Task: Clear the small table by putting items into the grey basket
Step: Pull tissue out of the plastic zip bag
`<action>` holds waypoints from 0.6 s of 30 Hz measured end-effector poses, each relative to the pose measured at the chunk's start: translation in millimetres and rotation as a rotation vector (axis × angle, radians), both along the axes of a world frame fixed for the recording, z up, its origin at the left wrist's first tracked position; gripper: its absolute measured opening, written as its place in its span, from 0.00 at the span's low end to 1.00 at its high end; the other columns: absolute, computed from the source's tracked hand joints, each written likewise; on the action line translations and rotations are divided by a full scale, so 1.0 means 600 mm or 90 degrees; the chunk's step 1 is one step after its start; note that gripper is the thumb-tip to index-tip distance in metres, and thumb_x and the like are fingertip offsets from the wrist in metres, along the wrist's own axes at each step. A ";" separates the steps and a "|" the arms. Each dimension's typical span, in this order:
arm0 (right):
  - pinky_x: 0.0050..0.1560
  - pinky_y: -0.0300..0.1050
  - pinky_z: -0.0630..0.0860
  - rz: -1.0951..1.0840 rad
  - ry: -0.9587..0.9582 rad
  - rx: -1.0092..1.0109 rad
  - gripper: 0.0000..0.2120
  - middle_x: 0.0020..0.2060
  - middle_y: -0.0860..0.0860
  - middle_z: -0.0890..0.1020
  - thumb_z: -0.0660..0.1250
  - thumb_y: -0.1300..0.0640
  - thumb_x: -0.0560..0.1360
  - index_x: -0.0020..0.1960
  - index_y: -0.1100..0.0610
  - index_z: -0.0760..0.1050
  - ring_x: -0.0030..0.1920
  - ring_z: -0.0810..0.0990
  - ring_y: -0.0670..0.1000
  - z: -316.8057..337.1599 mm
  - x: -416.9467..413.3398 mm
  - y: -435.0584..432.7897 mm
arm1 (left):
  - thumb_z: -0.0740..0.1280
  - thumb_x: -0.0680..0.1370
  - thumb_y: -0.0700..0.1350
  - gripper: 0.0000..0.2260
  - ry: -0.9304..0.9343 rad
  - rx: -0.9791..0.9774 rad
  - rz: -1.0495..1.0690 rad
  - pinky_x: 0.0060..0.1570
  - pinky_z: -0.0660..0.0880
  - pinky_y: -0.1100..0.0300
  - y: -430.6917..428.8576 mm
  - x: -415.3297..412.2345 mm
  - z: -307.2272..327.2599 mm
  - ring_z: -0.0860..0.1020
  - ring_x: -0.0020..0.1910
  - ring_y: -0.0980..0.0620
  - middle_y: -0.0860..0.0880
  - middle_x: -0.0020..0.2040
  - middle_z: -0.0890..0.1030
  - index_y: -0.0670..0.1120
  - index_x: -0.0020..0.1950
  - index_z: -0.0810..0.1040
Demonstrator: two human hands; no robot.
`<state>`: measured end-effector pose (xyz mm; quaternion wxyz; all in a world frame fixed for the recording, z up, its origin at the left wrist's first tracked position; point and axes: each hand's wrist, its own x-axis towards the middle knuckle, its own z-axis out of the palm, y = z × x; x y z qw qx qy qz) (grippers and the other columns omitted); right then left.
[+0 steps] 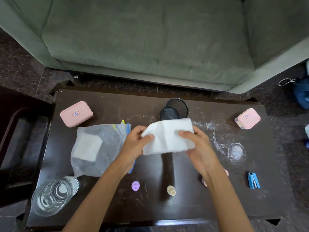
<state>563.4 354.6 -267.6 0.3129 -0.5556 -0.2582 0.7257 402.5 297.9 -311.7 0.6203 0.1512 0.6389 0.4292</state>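
Observation:
Both my hands hold a white folded cloth [168, 137] above the middle of the dark small table [192, 203]. My left hand [136, 141] pinches its left edge and my right hand [198, 144] grips its right side. Just behind the cloth stands a black mesh cup [174, 108]. To the left lies a clear zip bag [98, 148] with another white cloth inside. No grey basket is in view.
A pink box [76, 113] sits at the back left, a smaller pink box [248, 118] at the back right. A clear water bottle [53, 195], purple cap [135, 186], cream cap [171, 190] and blue stapler [253, 180] line the front. A green sofa [150, 39] stands behind.

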 end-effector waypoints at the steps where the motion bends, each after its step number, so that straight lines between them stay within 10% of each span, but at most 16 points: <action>1: 0.32 0.41 0.77 0.049 -0.079 0.019 0.10 0.38 0.53 0.83 0.67 0.71 0.68 0.46 0.59 0.79 0.38 0.81 0.51 0.002 0.006 0.011 | 0.66 0.76 0.39 0.05 0.032 0.012 -0.023 0.43 0.74 0.54 0.007 -0.002 0.002 0.76 0.46 0.50 0.50 0.44 0.79 0.48 0.48 0.74; 7: 0.27 0.33 0.72 0.110 -0.249 0.150 0.14 0.26 0.46 0.81 0.68 0.75 0.65 0.33 0.57 0.79 0.28 0.76 0.43 0.004 0.019 0.058 | 0.70 0.70 0.32 0.10 0.024 0.052 0.018 0.30 0.78 0.65 0.043 -0.014 0.009 0.81 0.36 0.58 0.54 0.38 0.84 0.46 0.40 0.78; 18: 0.29 0.34 0.69 0.030 -0.557 0.367 0.18 0.28 0.47 0.78 0.60 0.72 0.68 0.37 0.54 0.83 0.29 0.72 0.44 0.047 0.034 0.154 | 0.58 0.79 0.34 0.13 0.075 0.035 0.110 0.49 0.78 0.59 0.061 -0.010 -0.003 0.81 0.49 0.53 0.50 0.49 0.82 0.47 0.45 0.79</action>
